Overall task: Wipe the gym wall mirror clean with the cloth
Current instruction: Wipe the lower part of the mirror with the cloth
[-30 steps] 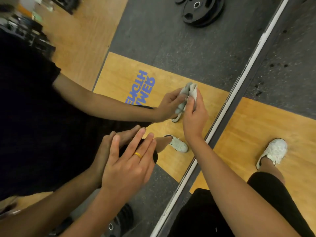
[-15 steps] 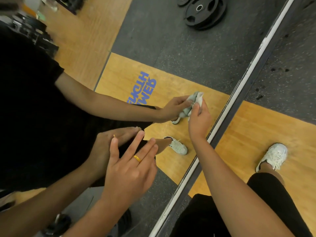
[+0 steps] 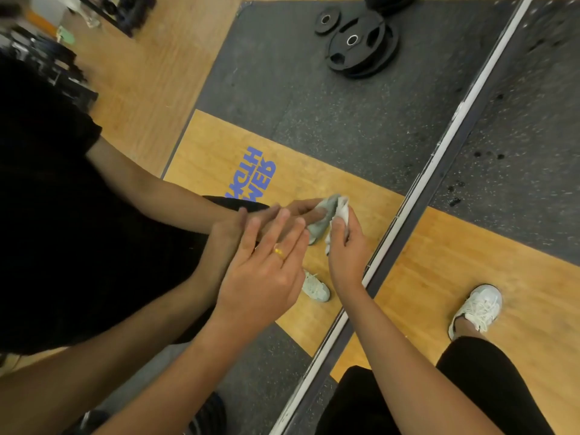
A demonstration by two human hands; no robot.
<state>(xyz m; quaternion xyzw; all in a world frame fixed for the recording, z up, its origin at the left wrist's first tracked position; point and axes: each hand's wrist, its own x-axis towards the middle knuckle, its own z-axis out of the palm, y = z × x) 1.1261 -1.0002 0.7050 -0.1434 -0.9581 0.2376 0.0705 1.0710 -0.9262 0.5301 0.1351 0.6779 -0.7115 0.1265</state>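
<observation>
Cloth [image 3: 341,212], pale and bunched into a wad, is pressed against the mirror [image 3: 314,120] low down, near the pale edge strip [image 3: 439,158] that runs diagonally along the glass. Its reflection meets it at the surface.

Right hand [image 3: 345,249] grips the cloth, with fingers and thumb curled round the wad and the back of the hand facing up.

Left hand [image 3: 266,271] is just beside the right. Its fingers are straight and slightly spread, tips touching the glass where they meet their own reflection. It holds nothing. There is a gold ring [image 3: 279,253] on one finger. The two hands are close, and I cannot tell whether they touch.

Mirror shows reversed blue lettering [image 3: 254,177] on a wood panel and black weight plates [image 3: 361,45] lying on dark flooring.

Right of the strip is a wooden platform [image 3: 470,262] with a white shoe [image 3: 477,304] planted on it, and speckled rubber flooring [image 3: 518,152] beyond.
</observation>
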